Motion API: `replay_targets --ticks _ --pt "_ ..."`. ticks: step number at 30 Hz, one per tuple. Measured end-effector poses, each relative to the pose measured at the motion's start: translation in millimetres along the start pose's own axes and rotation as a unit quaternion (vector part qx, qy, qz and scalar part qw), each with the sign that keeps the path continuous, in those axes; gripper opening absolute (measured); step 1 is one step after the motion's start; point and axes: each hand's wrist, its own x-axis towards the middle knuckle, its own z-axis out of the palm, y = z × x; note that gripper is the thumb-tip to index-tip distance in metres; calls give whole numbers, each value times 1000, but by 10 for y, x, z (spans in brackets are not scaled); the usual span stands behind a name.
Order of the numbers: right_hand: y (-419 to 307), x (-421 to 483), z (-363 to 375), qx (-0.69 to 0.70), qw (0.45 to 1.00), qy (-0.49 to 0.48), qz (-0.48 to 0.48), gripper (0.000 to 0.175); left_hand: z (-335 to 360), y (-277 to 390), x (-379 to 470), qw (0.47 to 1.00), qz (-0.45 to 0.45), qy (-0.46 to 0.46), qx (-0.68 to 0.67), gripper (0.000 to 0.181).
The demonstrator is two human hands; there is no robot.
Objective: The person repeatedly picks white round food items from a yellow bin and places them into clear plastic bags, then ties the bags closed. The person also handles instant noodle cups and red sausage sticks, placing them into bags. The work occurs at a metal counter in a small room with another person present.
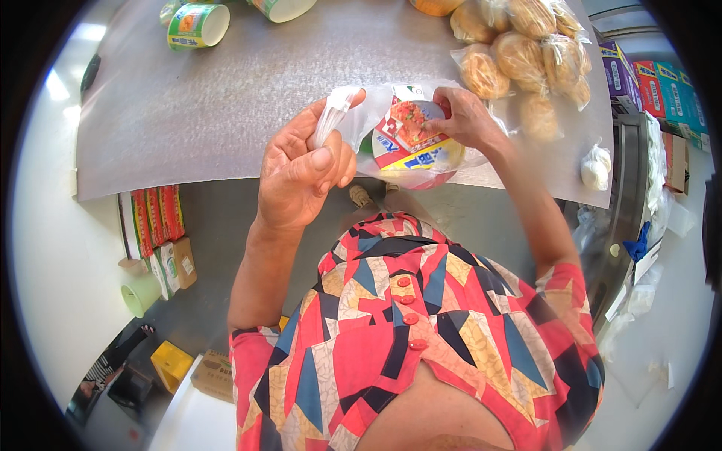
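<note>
My left hand (307,163) grips the gathered handle of a thin clear plastic bag (361,110), over the near edge of the grey table (237,129). Inside the bag lies an instant noodle tub (409,121), its printed lid with a food picture facing up. My right hand (465,118) is at the bag's right side, thumb and fingertips on or just over the tub's lid. Whether those fingers pinch the bag film or the tub cannot be told.
Bagged round breads (519,56) are piled at the table's back right, with a small bag of white items (595,169) at the right edge. Paper tubs (197,27) lie at the back left. Coloured cartons (668,90) stand right of the table; boxes and a pale green bin (141,294) are at lower left.
</note>
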Motion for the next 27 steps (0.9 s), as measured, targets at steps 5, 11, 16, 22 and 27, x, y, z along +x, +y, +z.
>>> replay_targets --ticks 5,11,16,22,27 --pt "-20 -286 176 177 982 -40 -58 21 30 -46 -6 999 14 7 -32 70" --pt "-124 -569 -68 19 966 102 -236 20 53 -18 3 999 36 23 16 80" --pt "-36 -650 -29 -78 966 79 -232 17 100 -107 -79 1000 9 29 6 83" --pt "13 -680 -76 -174 948 90 -252 9 220 -259 -191 997 -29 42 -52 84" --pt "15 -223 155 -216 917 149 -300 6 350 -209 126 996 -27 35 82 89"
